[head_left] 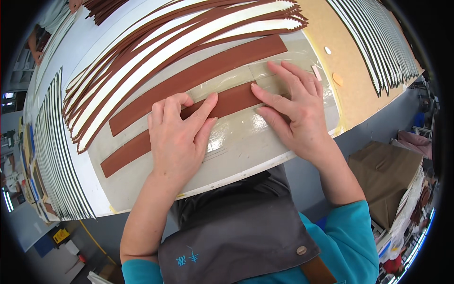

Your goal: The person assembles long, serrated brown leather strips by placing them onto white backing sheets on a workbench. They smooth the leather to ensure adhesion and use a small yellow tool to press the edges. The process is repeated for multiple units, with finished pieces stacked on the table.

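Note:
A narrow reddish-brown leather-like strip [231,100] lies flat on a grey, glossy mat [236,142]. My left hand [177,130] rests over its middle, with curled fingers at the far edge and thumb at the near edge. Toward the strip's right part, my right hand [300,111] touches it with the index fingertip; the thumb is by the near edge and the other fingers stretch out beyond. Whatever lies beneath the right palm is hidden. Parallel to it, just beyond, is a longer, wider brown strip [198,78], which neither hand holds.
A loose pile of brown-and-white strips [161,49] covers the far part of the table. Dark-edged thin strips stand in rows at left [59,156] and far right [378,42]. Another person's hand [37,57] is at the far left. A brown-covered stack [385,175] stands beyond the right table edge.

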Action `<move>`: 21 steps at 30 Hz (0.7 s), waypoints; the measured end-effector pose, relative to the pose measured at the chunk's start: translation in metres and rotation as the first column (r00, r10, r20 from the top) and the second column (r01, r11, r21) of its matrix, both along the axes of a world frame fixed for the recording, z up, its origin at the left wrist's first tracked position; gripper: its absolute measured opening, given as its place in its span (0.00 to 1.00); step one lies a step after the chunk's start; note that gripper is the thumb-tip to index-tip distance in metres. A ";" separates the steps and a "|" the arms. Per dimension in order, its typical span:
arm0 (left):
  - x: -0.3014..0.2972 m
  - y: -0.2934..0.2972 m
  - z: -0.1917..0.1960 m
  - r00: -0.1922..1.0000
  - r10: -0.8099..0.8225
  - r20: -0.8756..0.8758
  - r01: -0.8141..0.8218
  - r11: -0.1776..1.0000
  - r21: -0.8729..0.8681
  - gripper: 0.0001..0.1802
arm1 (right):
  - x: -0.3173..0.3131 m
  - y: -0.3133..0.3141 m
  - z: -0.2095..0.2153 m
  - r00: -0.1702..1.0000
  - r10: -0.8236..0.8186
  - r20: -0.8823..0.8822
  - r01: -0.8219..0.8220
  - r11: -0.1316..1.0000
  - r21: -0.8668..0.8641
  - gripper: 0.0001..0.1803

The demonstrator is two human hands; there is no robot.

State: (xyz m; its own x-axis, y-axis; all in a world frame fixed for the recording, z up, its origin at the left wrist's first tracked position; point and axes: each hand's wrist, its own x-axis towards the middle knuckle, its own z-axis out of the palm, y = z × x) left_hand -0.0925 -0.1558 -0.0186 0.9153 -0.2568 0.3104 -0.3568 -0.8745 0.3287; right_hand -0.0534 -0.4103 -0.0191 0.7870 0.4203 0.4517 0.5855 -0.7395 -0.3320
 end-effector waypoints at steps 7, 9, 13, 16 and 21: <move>0.003 0.001 -0.003 1.000 -0.023 0.012 0.024 0.999 -0.033 0.23 | -0.001 -0.003 0.000 0.999 0.018 -0.036 -0.019 0.999 -0.026 0.21; 0.003 0.003 -0.002 1.000 -0.028 -0.001 0.028 0.998 -0.059 0.23 | 0.000 -0.004 0.000 0.996 0.047 -0.076 -0.049 0.998 -0.026 0.24; 0.005 0.004 0.000 0.999 -0.046 -0.003 0.046 0.995 -0.083 0.23 | 0.000 -0.004 0.000 0.996 0.053 -0.079 -0.055 0.998 -0.031 0.25; 0.005 0.004 0.002 0.999 -0.047 -0.014 0.045 0.996 -0.082 0.23 | 0.000 -0.004 0.001 0.993 0.060 -0.100 -0.062 0.998 -0.019 0.28; 0.005 0.004 0.001 0.999 -0.053 -0.010 0.052 0.996 -0.073 0.23 | -0.001 -0.002 0.002 0.991 0.063 -0.118 -0.071 0.995 -0.064 0.33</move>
State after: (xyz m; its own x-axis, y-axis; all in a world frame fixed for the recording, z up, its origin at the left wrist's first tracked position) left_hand -0.0873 -0.1518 -0.0175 0.9050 -0.2815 0.3189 -0.3969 -0.8283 0.3954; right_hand -0.0545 -0.4120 -0.0173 0.8012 0.5007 0.3277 0.5952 -0.7230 -0.3507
